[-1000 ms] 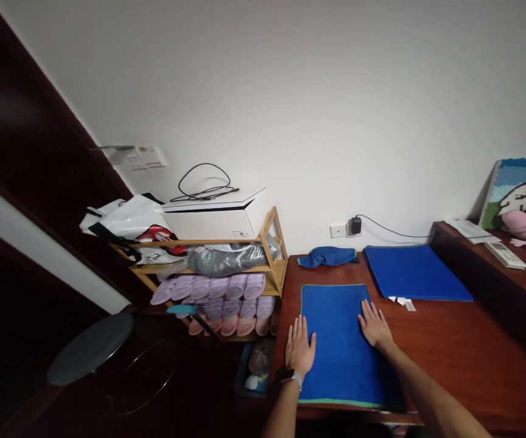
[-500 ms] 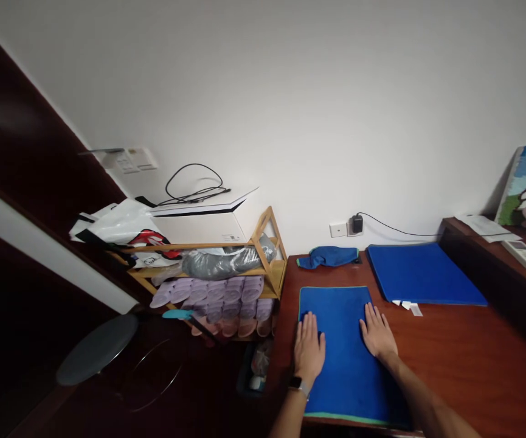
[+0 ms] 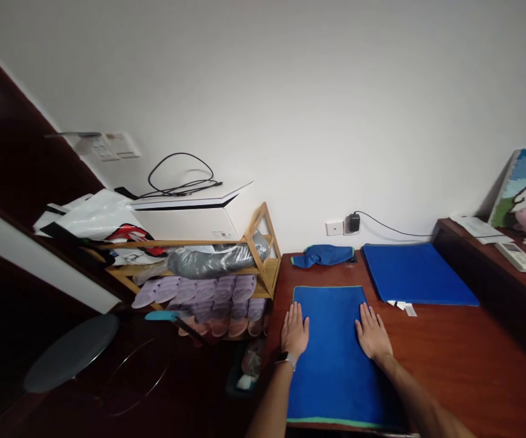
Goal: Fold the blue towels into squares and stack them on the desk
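A blue towel point(image 3: 331, 353) with green edging lies flat, long side toward me, on the reddish-brown table. My left hand point(image 3: 295, 331) rests flat on its left edge, fingers stretched forward, with a watch at the wrist. On the towel's right edge lies my right hand point(image 3: 373, 331), palm down and fingers extended. Neither hand grips anything. Behind and to the right is a flat blue cloth stack point(image 3: 420, 274) with white tags point(image 3: 402, 306) at its front edge. A crumpled blue cloth point(image 3: 324, 255) with green trim sits near the wall.
Left of the table point(image 3: 463, 359) stands a wooden rack point(image 3: 269, 280) holding purple slippers point(image 3: 205, 289) and a white box point(image 3: 185, 222). A round stool point(image 3: 73, 353) is further left. A raised dark ledge on the right carries a remote control point(image 3: 519, 258). A black plug point(image 3: 354, 222) sits in the wall socket.
My left hand has shifted outward from the towel's inner left side to its left edge. My right hand stays at the right edge. The view has turned slightly.
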`<state>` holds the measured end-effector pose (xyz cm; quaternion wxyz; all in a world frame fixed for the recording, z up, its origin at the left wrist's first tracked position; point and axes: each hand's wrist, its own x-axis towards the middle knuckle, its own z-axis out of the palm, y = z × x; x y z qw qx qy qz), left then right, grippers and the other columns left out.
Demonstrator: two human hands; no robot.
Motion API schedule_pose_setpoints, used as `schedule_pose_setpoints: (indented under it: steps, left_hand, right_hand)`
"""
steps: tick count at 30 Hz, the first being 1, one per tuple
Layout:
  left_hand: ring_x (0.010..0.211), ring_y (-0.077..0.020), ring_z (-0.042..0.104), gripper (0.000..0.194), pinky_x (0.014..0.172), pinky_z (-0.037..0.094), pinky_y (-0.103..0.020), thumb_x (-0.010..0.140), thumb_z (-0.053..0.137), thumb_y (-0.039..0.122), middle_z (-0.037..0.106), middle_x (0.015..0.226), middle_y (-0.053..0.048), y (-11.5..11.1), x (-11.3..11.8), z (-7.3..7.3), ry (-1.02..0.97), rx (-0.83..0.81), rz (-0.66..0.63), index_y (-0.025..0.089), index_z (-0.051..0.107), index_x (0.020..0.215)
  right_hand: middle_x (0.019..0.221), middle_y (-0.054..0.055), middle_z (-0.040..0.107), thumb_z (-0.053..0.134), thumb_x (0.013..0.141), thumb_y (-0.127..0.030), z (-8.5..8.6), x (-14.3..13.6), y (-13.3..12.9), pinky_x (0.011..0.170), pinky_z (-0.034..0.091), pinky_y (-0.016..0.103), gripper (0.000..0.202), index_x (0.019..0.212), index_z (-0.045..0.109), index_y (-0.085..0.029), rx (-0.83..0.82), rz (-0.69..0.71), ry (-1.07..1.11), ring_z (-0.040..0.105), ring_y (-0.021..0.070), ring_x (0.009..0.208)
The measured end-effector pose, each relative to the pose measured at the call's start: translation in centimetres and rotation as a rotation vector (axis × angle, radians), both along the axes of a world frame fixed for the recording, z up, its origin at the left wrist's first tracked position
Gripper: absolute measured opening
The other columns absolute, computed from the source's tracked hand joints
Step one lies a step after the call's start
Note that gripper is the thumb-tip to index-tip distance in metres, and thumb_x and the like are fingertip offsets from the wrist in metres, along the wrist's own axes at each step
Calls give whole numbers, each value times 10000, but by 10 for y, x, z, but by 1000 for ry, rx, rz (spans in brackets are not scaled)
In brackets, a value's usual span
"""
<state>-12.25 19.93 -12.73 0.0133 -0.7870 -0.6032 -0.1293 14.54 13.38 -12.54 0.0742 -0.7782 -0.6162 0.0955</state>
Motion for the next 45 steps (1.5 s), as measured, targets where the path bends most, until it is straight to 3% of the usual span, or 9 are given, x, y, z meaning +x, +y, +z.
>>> schedule_pose_setpoints:
  steps: [6, 15, 23, 29, 32, 34, 36, 42, 45]
  left_hand:
    - [1542, -264, 345, 646, 1263, 330, -478, 1063, 302, 367, 383, 1659, -126, 4, -7, -9, -20, 59, 29, 162, 185, 1664]
    - [1537, -265, 359, 640, 1253, 351, -486, 1061, 302, 360, 393, 1656, -121, 3, -9, -18, -37, 105, 23, 174, 196, 1664]
    - [1536, -261, 362, 627, 1262, 338, -495, 1058, 283, 312, 412, 1647, -132, 7, -9, -12, 16, 116, -7, 143, 214, 1658]
    - [1575, -232, 268, 596, 1291, 283, -471, 1086, 263, 355, 323, 1695, -72, 21, 88, 12, -48, 81, -283, 193, 222, 1658]
    - [1563, -240, 302, 581, 1272, 314, -505, 1088, 223, 380, 358, 1680, -70, 26, 141, 8, -100, -20, -348, 228, 267, 1647]
    - [1560, -244, 311, 577, 1268, 315, -514, 1087, 212, 398, 377, 1673, -66, 31, 150, 1, -104, -61, -333, 241, 319, 1632]
    - [1562, -251, 307, 579, 1275, 296, -517, 1083, 232, 413, 379, 1672, -68, 40, 130, -4, -81, -66, -271, 235, 358, 1619]
    - [1549, -260, 339, 594, 1270, 292, -512, 1061, 278, 342, 395, 1659, -119, 77, 7, -4, 12, -19, -11, 167, 339, 1625]
    - [1550, -243, 336, 601, 1274, 290, -486, 1063, 270, 346, 392, 1660, -123, 82, -14, -6, 16, 2, -11, 153, 322, 1630]
  right_hand:
    - [1741, 44, 174, 136, 1034, -470, -1, 4, 5, 1301, 79, 434, 717, 1665, 181, -133, -41, -2, 6, 113, 213, 1612]
    - [1738, 72, 199, 145, 1035, -429, 7, 13, 69, 1291, 95, 435, 702, 1662, 184, -115, -31, -21, -6, 121, 222, 1610]
    - [1734, 55, 197, 128, 1031, -438, -1, 13, 69, 1292, 82, 427, 713, 1657, 185, -102, -5, -15, -33, 139, 232, 1608]
    - [1730, 50, 199, 126, 1030, -425, 3, 12, 70, 1296, 67, 422, 708, 1655, 186, -98, 0, -12, -29, 140, 224, 1608]
    - [1729, 47, 197, 137, 1022, -380, 4, 13, 70, 1296, 73, 425, 695, 1651, 201, -92, -19, -11, -35, 135, 220, 1609]
    - [1726, 50, 210, 149, 1018, -366, 4, 13, 70, 1295, 70, 424, 691, 1650, 214, -95, -18, -9, -32, 136, 219, 1609]
    - [1724, 52, 222, 145, 1024, -384, 5, 13, 70, 1296, 66, 419, 692, 1652, 213, -101, -4, -10, -21, 143, 216, 1607]
    - [1734, 28, 183, 116, 1035, -417, 8, 13, 69, 1300, 73, 418, 698, 1658, 171, -108, -26, -21, -24, 126, 215, 1610]
    - [1739, 19, 162, 111, 1036, -415, 8, 13, 69, 1300, 81, 421, 694, 1660, 158, -115, -47, -22, -28, 116, 216, 1611]
